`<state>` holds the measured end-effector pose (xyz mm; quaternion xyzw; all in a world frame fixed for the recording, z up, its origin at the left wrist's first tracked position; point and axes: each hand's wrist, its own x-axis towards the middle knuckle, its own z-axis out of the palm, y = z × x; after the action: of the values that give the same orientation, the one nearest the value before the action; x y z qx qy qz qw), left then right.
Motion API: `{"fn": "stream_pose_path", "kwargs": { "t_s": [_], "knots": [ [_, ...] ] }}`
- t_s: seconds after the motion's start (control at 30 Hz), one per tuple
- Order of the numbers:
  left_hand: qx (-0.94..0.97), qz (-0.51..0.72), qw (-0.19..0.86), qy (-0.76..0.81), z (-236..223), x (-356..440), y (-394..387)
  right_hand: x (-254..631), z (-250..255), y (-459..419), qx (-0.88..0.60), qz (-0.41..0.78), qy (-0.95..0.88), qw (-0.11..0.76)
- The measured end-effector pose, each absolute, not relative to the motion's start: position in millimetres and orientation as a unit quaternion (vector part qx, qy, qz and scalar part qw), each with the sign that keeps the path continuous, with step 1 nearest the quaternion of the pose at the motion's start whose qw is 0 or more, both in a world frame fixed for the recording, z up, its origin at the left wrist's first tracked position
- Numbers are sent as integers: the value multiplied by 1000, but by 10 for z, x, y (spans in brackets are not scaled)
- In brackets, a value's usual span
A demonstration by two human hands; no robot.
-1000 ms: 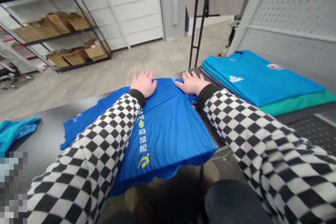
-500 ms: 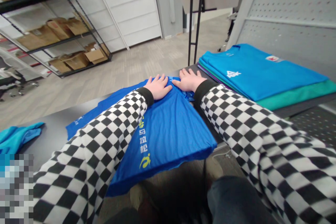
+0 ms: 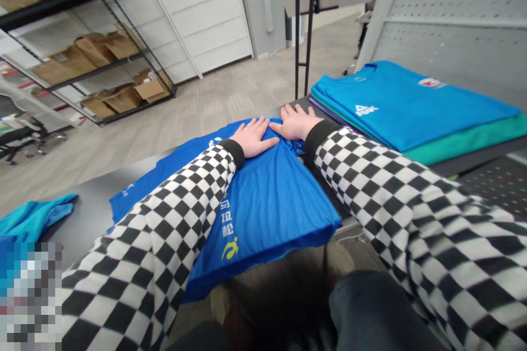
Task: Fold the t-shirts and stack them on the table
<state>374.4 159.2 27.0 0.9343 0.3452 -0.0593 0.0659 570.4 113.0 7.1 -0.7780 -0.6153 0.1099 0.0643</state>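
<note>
A royal blue T-shirt (image 3: 263,214) with yellow lettering and a runner logo lies on the dark table (image 3: 86,203), its near edge overhanging the table edge. My left hand (image 3: 254,138) rests flat on the shirt near the collar, palm down, holding nothing. My right hand (image 3: 295,123) lies flat at the shirt's far edge, fingers spread, its fingertips nearly meeting my left hand. Checkered sleeves cover both forearms and hide much of the shirt.
A stack of folded blue and green T-shirts (image 3: 411,107) lies to the right, and a crumpled teal garment (image 3: 37,216) lies at the left. Behind stand a black stand (image 3: 302,27), a perforated panel (image 3: 448,16) and metal shelves (image 3: 82,60) holding cardboard boxes.
My left hand has slid right along the shirt toward my right hand, and the gap between them has narrowed. The view has tilted slightly.
</note>
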Motion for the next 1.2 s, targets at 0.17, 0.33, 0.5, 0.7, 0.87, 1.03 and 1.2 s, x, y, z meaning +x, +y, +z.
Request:
{"fn": "stream_pose_path", "kwargs": {
  "t_s": [0.17, 0.33, 0.5, 0.7, 0.87, 1.03, 1.2],
  "knots": [
    [919, -111, 38, 376, 421, 3969, 1550, 5713, 80, 1131, -777, 117, -615, 65],
    [919, -24, 42, 390, 235, 4074, 1329, 5698, 86, 1119, -781, 122, -609, 67],
    [921, -9, 47, 387, 94, 4035, 1249, 5707, 81, 1132, -779, 119, -611, 78],
    [920, -23, 49, 388, 172, 4047, 1220, 5731, 56, 1163, -782, 113, -608, 77],
    [921, -11, 14, 389, 209, 4026, 1100, 5736, 39, 1172, -782, 106, -609, 73],
    [929, 11, -31, 368, 212, 4021, 774, 5734, 43, 1172, -780, 112, -611, 70],
    [919, -5, 20, 394, 187, 4007, 539, 5735, 58, 1177, -780, 115, -612, 66]
  ]
}}
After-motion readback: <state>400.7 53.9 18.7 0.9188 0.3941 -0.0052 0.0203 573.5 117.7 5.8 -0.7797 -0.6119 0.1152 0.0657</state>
